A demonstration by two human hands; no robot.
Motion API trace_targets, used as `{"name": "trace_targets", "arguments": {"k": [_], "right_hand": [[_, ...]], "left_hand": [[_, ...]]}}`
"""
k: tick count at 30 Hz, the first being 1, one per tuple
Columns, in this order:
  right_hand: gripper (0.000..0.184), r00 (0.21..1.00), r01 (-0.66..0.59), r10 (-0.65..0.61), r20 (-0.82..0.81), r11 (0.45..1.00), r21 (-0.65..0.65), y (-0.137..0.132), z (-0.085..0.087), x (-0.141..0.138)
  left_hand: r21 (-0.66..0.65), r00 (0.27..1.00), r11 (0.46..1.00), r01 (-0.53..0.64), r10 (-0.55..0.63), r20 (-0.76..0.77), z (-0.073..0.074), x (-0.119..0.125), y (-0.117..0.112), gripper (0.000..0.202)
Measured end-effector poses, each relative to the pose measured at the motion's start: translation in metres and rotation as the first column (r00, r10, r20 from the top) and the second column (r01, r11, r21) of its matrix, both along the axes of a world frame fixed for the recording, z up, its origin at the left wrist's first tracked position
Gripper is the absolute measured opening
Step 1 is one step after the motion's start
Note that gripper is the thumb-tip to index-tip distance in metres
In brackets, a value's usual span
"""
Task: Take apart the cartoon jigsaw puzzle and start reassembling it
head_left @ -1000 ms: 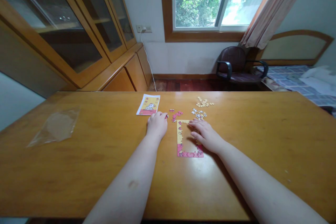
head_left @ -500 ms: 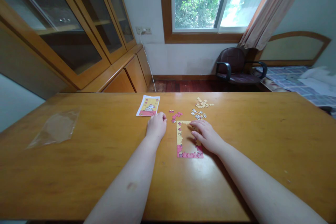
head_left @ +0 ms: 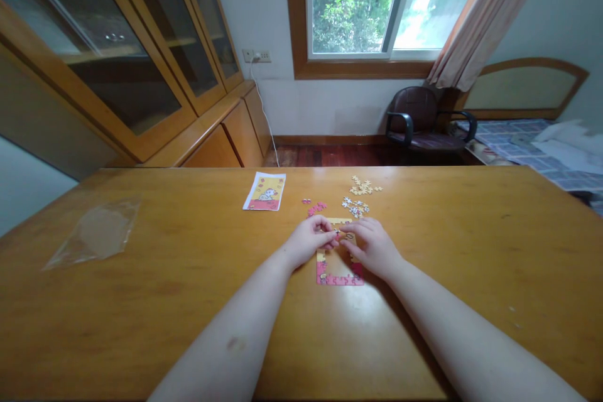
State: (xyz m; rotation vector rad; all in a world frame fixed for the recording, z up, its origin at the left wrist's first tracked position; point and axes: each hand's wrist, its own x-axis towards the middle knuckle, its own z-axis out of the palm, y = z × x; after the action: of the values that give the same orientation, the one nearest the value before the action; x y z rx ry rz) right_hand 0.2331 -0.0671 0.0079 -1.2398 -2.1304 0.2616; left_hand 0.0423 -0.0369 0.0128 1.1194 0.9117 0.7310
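A rectangular jigsaw frame (head_left: pixel 340 280) of joined pink and yellow border pieces lies flat on the table, its middle bare. Over the frame's upper left part, my left hand (head_left: pixel 311 241) is closed in a pinch on a small puzzle piece (head_left: pixel 338 234) with some red on it. My right hand (head_left: pixel 374 246) is beside it over the frame's right side, thumb and fingers apart and close to that piece. The hands cover much of the frame's upper half. Just beyond lie loose pink pieces (head_left: pixel 316 208), white patterned pieces (head_left: pixel 355 207) and yellow pieces (head_left: pixel 365 186).
A picture card (head_left: pixel 264 191) with a white cartoon animal lies at the far left of the frame. On the left of the wooden table (head_left: pixel 188 326) rests a clear plastic bag (head_left: pixel 97 232). Past the table stand a cabinet (head_left: pixel 207 132) and an armchair (head_left: pixel 417 116).
My left hand has moved right, from beside the card to over the frame, bringing a small puzzle piece near my right hand. The right hand has barely moved.
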Motion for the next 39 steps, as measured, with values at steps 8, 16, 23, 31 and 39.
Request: {"name": "trace_targets", "arguments": {"k": [8, 16, 23, 31, 39], "right_hand": [[0.017, 1.000, -0.026, 0.026, -0.005, 0.999, 0.028, -0.002, 0.002, 0.000], [0.017, 0.999, -0.048, 0.047, 0.026, 0.998, 0.030, -0.003, 0.003, 0.000], [0.017, 0.998, -0.055, 0.053, 0.038, 0.998, 0.036, -0.006, 0.004, -0.002], [0.011, 0.966, -0.150, 0.174, 0.190, 0.979, -0.134, -0.019, 0.015, -0.014], [0.009, 0.951, -0.117, 0.183, 0.248, 0.958, -0.261, -0.026, 0.016, -0.021]], "left_hand": [[0.040, 0.999, 0.999, 0.018, -0.016, -0.046, 0.003, -0.001, -0.002, 0.028], [0.102, 0.999, 0.994, 0.028, -0.023, -0.049, -0.001, -0.002, 0.000, 0.023], [0.135, 0.992, 0.988, 0.069, -0.054, -0.114, -0.002, -0.003, 0.001, 0.023], [0.524, 0.848, 0.852, -0.021, 0.292, -0.442, -0.013, -0.017, 0.014, 0.010], [0.559, 0.767, 0.829, 0.019, 0.346, -0.540, -0.011, -0.018, 0.015, 0.011]]}}
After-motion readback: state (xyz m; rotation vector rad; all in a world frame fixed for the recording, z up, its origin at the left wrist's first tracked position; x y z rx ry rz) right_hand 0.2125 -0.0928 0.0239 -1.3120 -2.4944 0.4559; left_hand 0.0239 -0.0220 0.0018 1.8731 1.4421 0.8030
